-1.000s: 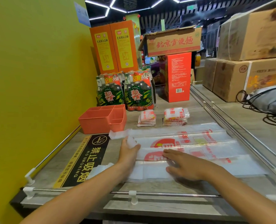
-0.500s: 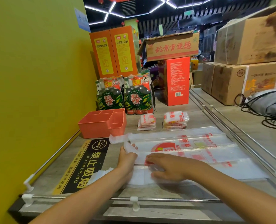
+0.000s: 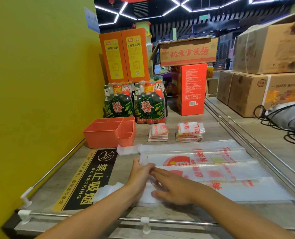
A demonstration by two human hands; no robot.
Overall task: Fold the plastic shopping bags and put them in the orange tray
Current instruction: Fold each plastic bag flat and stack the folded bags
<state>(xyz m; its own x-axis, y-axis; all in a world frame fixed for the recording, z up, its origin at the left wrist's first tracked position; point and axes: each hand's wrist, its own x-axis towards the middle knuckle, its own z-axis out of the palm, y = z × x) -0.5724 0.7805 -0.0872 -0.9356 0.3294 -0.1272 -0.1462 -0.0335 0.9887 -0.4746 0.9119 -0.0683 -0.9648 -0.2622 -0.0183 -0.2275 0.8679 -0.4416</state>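
Two hands at the counter's near edge, left hand pinched a bag handle, right hand pressed flat, fingers straight, on the plastic bag.

Plastic shopping bags spread flat, two folded stacks and an orange tray on the tabletop.

Translucent white plastic bags with red print lie flat and overlapping across the centre and right of the frame, handles pointing left; how many lie there is hard to tell, perhaps three or four. Above them, at mid-frame, sit two stacks of folded bags and, side by side but apart. The orange tray, divided into compartments, stands upright at left centre against the yellow wall, its visible compartments holding nothing.
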